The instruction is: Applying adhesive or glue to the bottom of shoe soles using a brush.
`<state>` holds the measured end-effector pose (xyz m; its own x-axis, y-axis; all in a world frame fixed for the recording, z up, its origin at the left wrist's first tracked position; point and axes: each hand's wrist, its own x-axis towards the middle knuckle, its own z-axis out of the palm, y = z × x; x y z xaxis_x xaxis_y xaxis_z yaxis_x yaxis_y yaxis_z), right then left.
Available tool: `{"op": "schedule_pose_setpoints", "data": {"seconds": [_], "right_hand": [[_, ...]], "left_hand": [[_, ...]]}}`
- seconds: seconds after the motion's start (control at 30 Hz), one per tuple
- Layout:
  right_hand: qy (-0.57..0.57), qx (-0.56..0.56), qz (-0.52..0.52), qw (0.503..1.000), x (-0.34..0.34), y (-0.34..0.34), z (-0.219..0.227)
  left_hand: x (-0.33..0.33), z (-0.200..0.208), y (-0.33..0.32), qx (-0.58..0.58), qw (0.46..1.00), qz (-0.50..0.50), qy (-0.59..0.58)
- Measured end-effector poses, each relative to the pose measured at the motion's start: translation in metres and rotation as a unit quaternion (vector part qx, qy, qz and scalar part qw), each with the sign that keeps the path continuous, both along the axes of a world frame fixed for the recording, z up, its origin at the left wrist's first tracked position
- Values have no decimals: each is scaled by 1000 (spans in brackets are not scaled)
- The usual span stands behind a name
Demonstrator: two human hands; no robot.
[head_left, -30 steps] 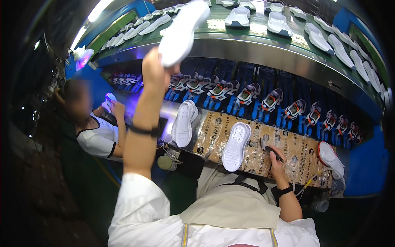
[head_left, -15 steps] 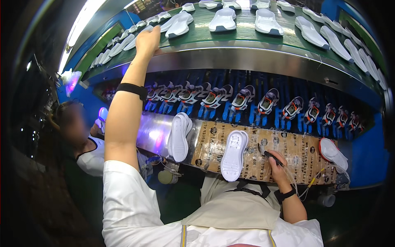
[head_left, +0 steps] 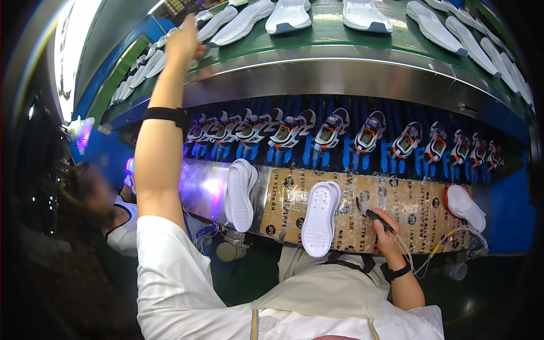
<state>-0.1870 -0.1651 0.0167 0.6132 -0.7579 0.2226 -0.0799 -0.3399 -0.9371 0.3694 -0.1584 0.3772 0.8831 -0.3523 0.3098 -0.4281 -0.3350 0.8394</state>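
Reaching toward eleven o'clock with the left hand (head_left: 181, 45), over the edge of the green belt (head_left: 326, 44) and just beside a white sole (head_left: 243, 21); cannot tell whether pinching something or free. Holding a black tool (head_left: 378, 220) at four o'clock, clamped in the right hand (head_left: 388, 232), well apart from the left, with the tip close over the cardboard (head_left: 405, 212). Note a sole pair (head_left: 320, 224) lying on that cardboard between four and five o'clock, with its near end past the edge of the tabletop (head_left: 198, 190). See also a second pair (head_left: 239, 198) near eight o'clock, and a red-edged sole (head_left: 467, 208) between three and four.

Could knock the overhanging pair down by leaning farther in, given the apron (head_left: 323, 283) so near. Could pull the red-edged sole askew by snagging the tool's pale cord (head_left: 406, 247). Could mark the cardboard or a sole by letting the tip sag while stretching toward eleven. Could nudge belt soles out of line by sweeping the left wrist back too low.
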Motion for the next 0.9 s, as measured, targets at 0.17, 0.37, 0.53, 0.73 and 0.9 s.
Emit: {"op": "schedule_pose_setpoints", "data": {"seconds": [0.17, 0.37, 0.53, 0.73, 0.9], "right_hand": [[-6, -8, 14, 1000, 4, -1, 1], [0, -10, 8, 1000, -3, 7, 5], [-4, 18, -36, 999, -6, 6, -9], [-47, 120, -43, 991, 1, -3, 5], [-80, 148, -77, 983, -5, -1, 23]], "left_hand": [[86, -5, 39, 27, 998, 9, 59], [90, -12, 45, -41, 990, -58, 120], [34, -15, 73, 127, 969, 105, -181], [5, -35, 222, -282, 926, 77, -241], [-132, -98, 239, -325, 945, -31, -8]]}}
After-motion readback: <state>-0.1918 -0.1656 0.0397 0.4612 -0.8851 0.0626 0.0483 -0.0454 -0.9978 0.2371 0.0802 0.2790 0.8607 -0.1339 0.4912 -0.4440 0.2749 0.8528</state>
